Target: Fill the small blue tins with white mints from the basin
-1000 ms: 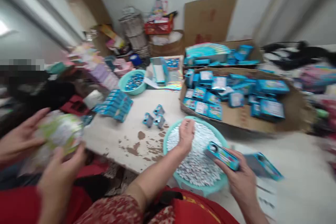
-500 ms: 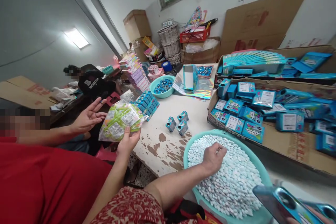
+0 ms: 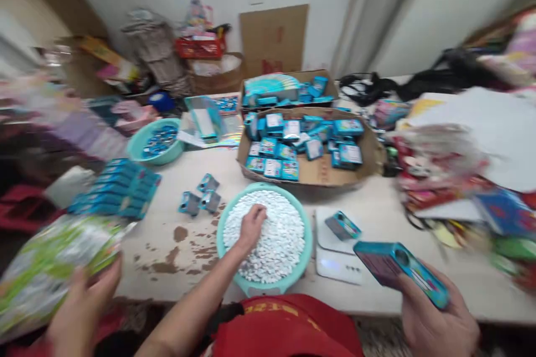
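Note:
My left hand (image 3: pixel 251 230) is in a round turquoise basin (image 3: pixel 307 240) of small pale candies (image 3: pixel 276 256). Its fingers are curled together over them, and what they pinch, if anything, is hidden. On the right, my right hand (image 3: pixel 439 307) grips a blue candy box (image 3: pixel 402 268) tilted in the air, its round hole facing up. Just left of that, a similar box (image 3: pixel 343 225) rests on a white digital scale (image 3: pixel 339 268) with a lit display. Several more such boxes (image 3: pixel 190 202) stand left of the basin.
Another person's hand (image 3: pixel 86 295) holds a green-and-white plastic packet (image 3: pixel 46 262) at lower left. Behind the basin is a carton (image 3: pixel 330 175) of blue boxes. A smaller basin (image 3: pixel 136 142) of blue wrapped pieces stands back left. Plastic bags (image 3: pixel 444 162) lie to the right.
My view has swung right, bringing the scale and my right hand fully into sight. My left hand stays in the basin. The other person's packet now shows at lower left.

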Available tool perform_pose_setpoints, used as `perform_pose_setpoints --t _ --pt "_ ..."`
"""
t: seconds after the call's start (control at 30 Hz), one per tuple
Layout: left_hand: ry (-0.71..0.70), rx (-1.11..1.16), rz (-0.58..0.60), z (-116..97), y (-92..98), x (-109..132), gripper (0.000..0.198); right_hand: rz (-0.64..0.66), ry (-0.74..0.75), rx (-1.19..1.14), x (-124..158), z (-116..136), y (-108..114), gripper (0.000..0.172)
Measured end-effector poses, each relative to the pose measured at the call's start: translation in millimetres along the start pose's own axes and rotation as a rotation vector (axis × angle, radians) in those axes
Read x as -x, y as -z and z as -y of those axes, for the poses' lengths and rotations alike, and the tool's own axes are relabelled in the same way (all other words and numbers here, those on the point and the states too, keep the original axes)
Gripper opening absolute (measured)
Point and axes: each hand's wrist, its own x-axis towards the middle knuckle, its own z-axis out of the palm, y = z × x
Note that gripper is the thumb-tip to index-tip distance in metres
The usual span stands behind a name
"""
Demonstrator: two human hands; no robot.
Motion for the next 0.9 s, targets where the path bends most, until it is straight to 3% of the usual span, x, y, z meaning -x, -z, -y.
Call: perform_pose_setpoints --t 0.07,0.17,0.3,0.4,0.53,0.7,0.77,0.83,0.9 --pt "-0.029 -0.023 0.021 8 3.8 -8 0.02 -0.172 -0.009 -0.031 -13 2 3 0.054" --pt "-0.151 -0.277 0.06 19 7.3 -17 0.024 -0.3 -0.019 -0.007 -37 -14 11 0.057" --pt "-0.276 -0.622 0.26 21 7.4 -22 0.034 -0.336 -0.057 0.087 -63 -54 23 0.061" --pt "-0.317 -0.738 0.356 14 6.8 -23 0.036 -0.339 -0.095 0.093 -78 -85 21 0.066" --pt "-0.294 -0.523 0.248 -6 16.1 -31 0.032 -0.324 -0.119 0.076 -91 -118 11 0.072" --pt "0.028 0.226 -0.222 -42 44.0 -60 0.03 -0.252 -0.15 0.078 -91 -137 5 0.075" --pt "0.111 0.39 -0.315 -48 50.5 -70 0.032 -0.215 -0.158 0.089 -87 -138 6 0.08" --pt "0.139 0.277 -0.236 -44 48.7 -72 0.034 -0.179 -0.167 0.106 -82 -138 9 0.088" --pt "0.086 -0.036 -0.032 -30 37.9 -65 0.038 -0.17 -0.171 0.134 -74 -136 12 0.093"
